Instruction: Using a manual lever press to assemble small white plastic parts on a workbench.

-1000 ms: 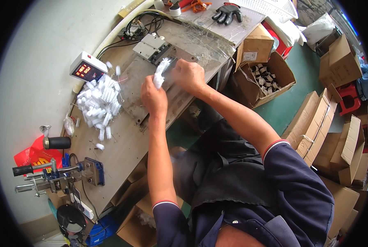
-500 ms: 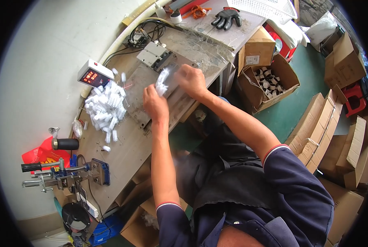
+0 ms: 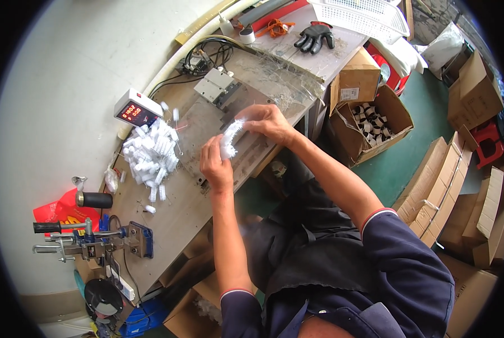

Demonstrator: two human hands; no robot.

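Head view: left hand point(image 3: 215, 166) and right hand point(image 3: 268, 120) raised just above the bench point(image 3: 179, 214), both closed on one row of white bristly pieces point(image 3: 229, 138). Left fingers pinching the lower end of the row, right fingers gripping the upper end; exact fingertip contact hidden behind the knuckles and the bristles. Row curved between the hands, over a grey metal fixture plate point(image 3: 207, 127); individual pieces in the row too small to separate.

Left of the hands: loose pile of white pieces point(image 3: 149, 155) on the bench, a few strays beside it. Small counter box with red display point(image 3: 137, 109) just behind the pile. Grey metal block point(image 3: 218, 85) with cables at the far edge of the plate.

Far end of bench: black glove point(image 3: 315, 36), white basket point(image 3: 364, 16) cut off by the frame edge. Near end: blue clamp tool with black handles point(image 3: 94, 239).

Right of bench, on the floor: open cardboard box of small cylindrical parts point(image 3: 376, 124), contents hard to make out. Further stacked cartons point(image 3: 460, 186) bent and partly lost toward the rim.
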